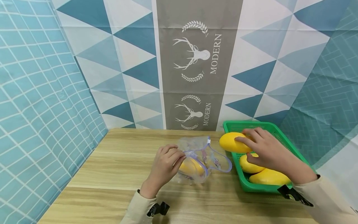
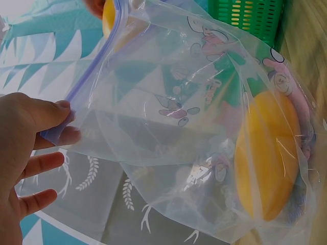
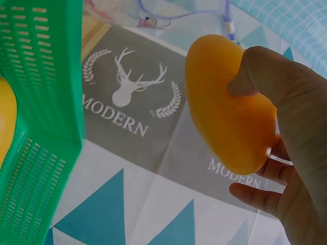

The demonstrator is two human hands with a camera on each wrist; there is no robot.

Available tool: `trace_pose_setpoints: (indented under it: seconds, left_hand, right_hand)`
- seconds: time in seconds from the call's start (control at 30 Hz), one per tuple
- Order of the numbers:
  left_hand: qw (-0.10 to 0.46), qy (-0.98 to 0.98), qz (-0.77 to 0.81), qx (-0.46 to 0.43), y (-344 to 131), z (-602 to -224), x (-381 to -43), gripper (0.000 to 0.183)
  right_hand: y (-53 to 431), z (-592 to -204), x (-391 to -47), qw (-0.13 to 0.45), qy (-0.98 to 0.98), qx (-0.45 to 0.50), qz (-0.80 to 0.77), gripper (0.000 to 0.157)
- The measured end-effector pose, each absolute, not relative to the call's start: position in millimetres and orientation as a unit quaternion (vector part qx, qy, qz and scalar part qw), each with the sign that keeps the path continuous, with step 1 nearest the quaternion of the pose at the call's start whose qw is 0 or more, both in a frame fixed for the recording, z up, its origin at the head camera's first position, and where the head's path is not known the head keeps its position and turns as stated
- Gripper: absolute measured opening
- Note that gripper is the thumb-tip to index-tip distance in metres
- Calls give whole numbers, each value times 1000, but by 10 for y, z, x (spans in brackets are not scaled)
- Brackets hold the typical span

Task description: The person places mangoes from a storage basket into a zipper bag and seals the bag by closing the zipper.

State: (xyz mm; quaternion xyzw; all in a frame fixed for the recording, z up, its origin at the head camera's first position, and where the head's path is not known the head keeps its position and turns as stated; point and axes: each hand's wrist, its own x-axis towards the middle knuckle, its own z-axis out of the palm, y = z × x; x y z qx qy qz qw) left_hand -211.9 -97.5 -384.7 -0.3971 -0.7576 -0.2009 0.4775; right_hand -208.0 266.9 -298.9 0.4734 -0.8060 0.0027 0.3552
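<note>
My left hand (image 1: 167, 162) pinches the rim of a clear zip bag (image 2: 168, 109) between thumb and forefinger. The bag has a purple zip edge and printed cartoon figures, and its mouth gapes toward the right. Inside it, at the bottom, lies one yellow mango (image 2: 266, 158). My right hand (image 1: 265, 151) grips a second mango (image 3: 225, 104) by its end, thumb on one side and fingers on the other. This mango is in the air over the left rim of the green basket (image 1: 242, 186), to the right of the bag's mouth.
Several more mangoes (image 1: 269, 177) lie in the basket, at the right of the wooden table (image 1: 112, 174). A patterned cloth (image 1: 195, 87) with deer heads hangs behind the table. Blue tiled cloth (image 1: 36, 93) covers the left side.
</note>
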Motion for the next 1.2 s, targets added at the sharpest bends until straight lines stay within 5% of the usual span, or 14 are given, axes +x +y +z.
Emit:
trace_pose_setpoints:
  seconds: [0.43,0.6,0.8,1.2]
  left_hand:
    - [477,-759,-203,-395,-968,-3854,-2132,9]
    - [472,-762,-204,-393,-964,-3860,-2131,11]
    - [474,-762,-202,-391,-960,-3865,-2130,18]
    - [471,-759,-211,-398,-952,-3853,-2113,23]
  right_hand:
    - [2509,-3005,-1917,368,-791,489,16,49]
    - [2433,-3036,-1881,346,-792,502,22,39]
    - [2324,-3081,-1858,322,-798,508,17,70]
    - [2131,-3175,-1914,295,-803,517,6,64]
